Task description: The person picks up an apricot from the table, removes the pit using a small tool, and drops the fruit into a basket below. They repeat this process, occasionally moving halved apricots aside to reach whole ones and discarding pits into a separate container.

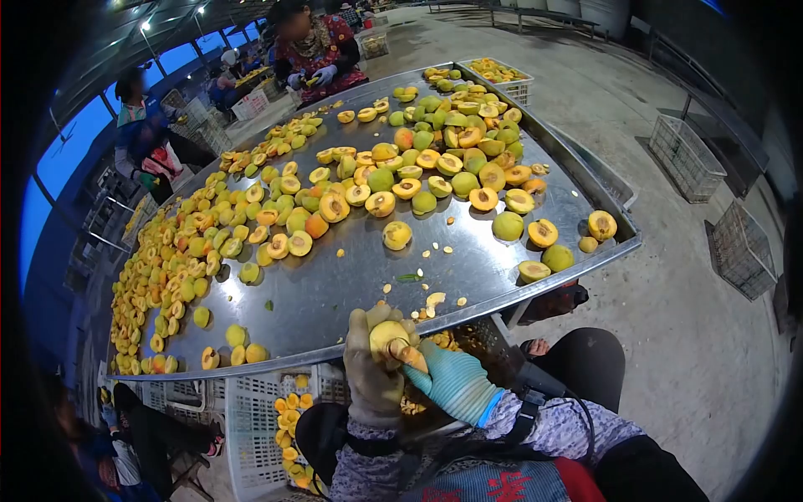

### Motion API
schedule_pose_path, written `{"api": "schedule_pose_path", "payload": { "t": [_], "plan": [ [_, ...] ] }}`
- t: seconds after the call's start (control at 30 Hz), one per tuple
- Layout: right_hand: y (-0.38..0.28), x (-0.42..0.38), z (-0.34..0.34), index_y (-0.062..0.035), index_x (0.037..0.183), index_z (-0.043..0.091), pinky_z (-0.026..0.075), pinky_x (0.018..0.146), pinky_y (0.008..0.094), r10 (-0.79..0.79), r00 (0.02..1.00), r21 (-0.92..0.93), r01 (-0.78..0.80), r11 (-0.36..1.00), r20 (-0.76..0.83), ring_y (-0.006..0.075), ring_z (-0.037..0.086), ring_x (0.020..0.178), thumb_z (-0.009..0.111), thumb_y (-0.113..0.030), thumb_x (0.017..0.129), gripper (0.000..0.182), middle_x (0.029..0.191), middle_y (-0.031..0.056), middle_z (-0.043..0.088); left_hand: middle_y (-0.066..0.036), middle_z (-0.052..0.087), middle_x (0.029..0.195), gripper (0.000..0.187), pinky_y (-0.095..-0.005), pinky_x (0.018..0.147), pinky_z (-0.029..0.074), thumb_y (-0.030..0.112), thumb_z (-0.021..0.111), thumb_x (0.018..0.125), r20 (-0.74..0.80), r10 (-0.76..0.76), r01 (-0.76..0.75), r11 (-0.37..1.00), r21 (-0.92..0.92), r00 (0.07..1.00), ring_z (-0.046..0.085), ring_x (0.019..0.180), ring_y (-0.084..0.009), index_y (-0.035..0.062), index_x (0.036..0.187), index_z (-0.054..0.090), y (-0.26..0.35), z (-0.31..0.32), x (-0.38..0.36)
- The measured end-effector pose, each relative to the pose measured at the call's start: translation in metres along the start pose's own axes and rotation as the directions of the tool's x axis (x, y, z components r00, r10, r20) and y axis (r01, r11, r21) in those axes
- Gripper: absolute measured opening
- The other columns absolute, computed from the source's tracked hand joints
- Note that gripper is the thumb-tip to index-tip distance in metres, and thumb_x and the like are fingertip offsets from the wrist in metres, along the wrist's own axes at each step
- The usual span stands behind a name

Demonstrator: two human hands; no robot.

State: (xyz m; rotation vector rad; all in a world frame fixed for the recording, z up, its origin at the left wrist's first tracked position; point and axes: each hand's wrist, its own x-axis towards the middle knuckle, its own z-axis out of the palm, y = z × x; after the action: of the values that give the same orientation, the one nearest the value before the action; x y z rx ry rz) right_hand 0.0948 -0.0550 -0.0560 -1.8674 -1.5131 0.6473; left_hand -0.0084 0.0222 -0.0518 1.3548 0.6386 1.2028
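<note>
Just past the table's near edge, my left hand (374, 376), in a grey-tan glove, is closed around a yellow peach half (388, 338). Against it works my right hand (458, 381), in a teal knitted glove, with its fingers wrapped round a small pitting tool (411, 357). The tool has a tan handle and what looks like a thin curved metal end touching the fruit. Its tip is partly hidden. Peach scraps (433, 303) and pale bits lie on the metal table (335, 284) just beyond my hands. Below them, a crate (481, 335) holds scraps and pits.
Many halved peaches (192, 251) spread over the table's left side, and more pile up at the far right (477, 134). A white crate (251, 427) with peach halves stands at my left. Co-workers (318, 58) sit around the table. Mesh crates (686, 159) stand on the right floor.
</note>
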Motion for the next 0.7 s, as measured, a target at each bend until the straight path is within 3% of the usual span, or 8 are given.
{"api": "schedule_pose_path", "payload": {
  "t": [0.07,0.13,0.27,0.33,0.43,0.57,0.63,0.7],
  "plan": [
    [-0.001,-0.002,0.003,-0.0036,0.102,0.057,0.053,0.062,0.0493,-0.016,0.999,-0.016,0.016,1.0,-0.031,0.0392,0.067,0.067,0.048,-0.05,0.099,0.048,0.068,0.0193,0.065,-0.011,0.06,0.103,0.047,-0.0353,0.084,0.055,0.045,0.046,0.103,-0.068,-0.045,0.039,0.996,-0.086,0.997,0.062,0.095,-0.0235,-0.0002,0.112,0.057,0.007,0.002,-0.002],
    [0.0,0.0,0.002,-0.0039,0.1,0.056,0.052,0.059,0.0492,-0.011,0.999,-0.004,0.011,1.0,-0.035,0.0388,0.067,0.064,0.048,-0.049,0.099,0.046,0.066,0.0179,0.064,-0.012,0.06,0.103,0.045,-0.0381,0.088,0.055,0.042,0.047,0.103,0.001,-0.391,0.322,0.757,-0.568,0.92,0.061,0.097,-0.0253,-0.0005,0.112,0.057,0.021,0.005,0.004],
    [-0.005,0.001,-0.004,-0.0041,0.1,0.056,0.052,0.06,0.05,0.021,1.0,-0.011,-0.021,1.0,-0.003,0.0391,0.066,0.065,0.047,-0.048,0.1,0.045,0.066,0.0182,0.064,-0.013,0.061,0.104,0.04,-0.0422,0.091,0.053,0.039,0.051,0.101,0.057,-0.233,0.225,0.805,-0.549,0.971,0.062,0.098,-0.0279,0.0004,0.11,0.059,0.005,-0.003,0.003],
    [-0.005,0.001,-0.004,-0.0035,0.1,0.055,0.052,0.063,0.0509,0.041,0.998,-0.018,-0.04,0.999,0.041,0.0397,0.066,0.067,0.047,-0.047,0.1,0.045,0.068,0.0198,0.064,-0.013,0.061,0.105,0.037,-0.0453,0.093,0.052,0.037,0.054,0.1,-0.027,-0.075,0.062,0.941,-0.332,0.997,0.062,0.099,-0.0296,0.0007,0.107,0.061,0.002,0.002,-0.001],
    [-0.008,-0.001,-0.003,-0.002,0.1,0.057,0.052,0.065,0.0514,0.054,0.998,0.013,-0.055,0.998,0.041,0.0407,0.066,0.071,0.046,-0.047,0.101,0.046,0.071,0.0215,0.064,-0.014,0.062,0.106,0.037,-0.0462,0.092,0.053,0.035,0.054,0.099,-0.085,0.022,-0.047,0.953,-0.298,0.996,0.062,0.099,-0.0301,-0.0003,0.104,0.062,-0.001,0.009,-0.005],
    [0.004,0.004,0.012,-0.0001,0.1,0.059,0.052,0.068,0.0512,0.064,0.993,0.06,-0.07,0.996,0.099,0.0411,0.066,0.073,0.043,-0.048,0.101,0.051,0.074,0.023,0.065,-0.015,0.062,0.106,0.036,-0.0463,0.09,0.054,0.033,0.052,0.099,-0.103,-0.084,0.039,0.922,-0.384,0.991,0.063,0.098,-0.0307,-0.001,0.103,0.062,0.002,0.008,-0.008],
    [0.003,0.006,0.015,0.0011,0.098,0.063,0.053,0.071,0.0503,0.03,0.99,0.217,-0.06,0.974,0.136,0.0414,0.067,0.074,0.039,-0.049,0.102,0.055,0.076,0.0236,0.066,-0.015,0.063,0.105,0.034,-0.0454,0.088,0.056,0.032,0.051,0.099,-0.1,-0.178,0.116,0.887,-0.446,0.979,0.065,0.095,-0.0307,-0.0008,0.102,0.062,0.003,0.004,-0.007],
    [0.009,0.007,0.021,0.0015,0.097,0.063,0.053,0.072,0.05,0.008,0.987,0.234,-0.046,0.971,0.158,0.0417,0.066,0.075,0.038,-0.049,0.102,0.057,0.077,0.024,0.066,-0.015,0.063,0.104,0.034,-0.044,0.087,0.057,0.032,0.051,0.099,-0.075,-0.188,0.136,0.886,-0.444,0.979,0.065,0.094,-0.0302,-0.0007,0.103,0.062,-0.002,-0.002,-0.006]
  ]
}}
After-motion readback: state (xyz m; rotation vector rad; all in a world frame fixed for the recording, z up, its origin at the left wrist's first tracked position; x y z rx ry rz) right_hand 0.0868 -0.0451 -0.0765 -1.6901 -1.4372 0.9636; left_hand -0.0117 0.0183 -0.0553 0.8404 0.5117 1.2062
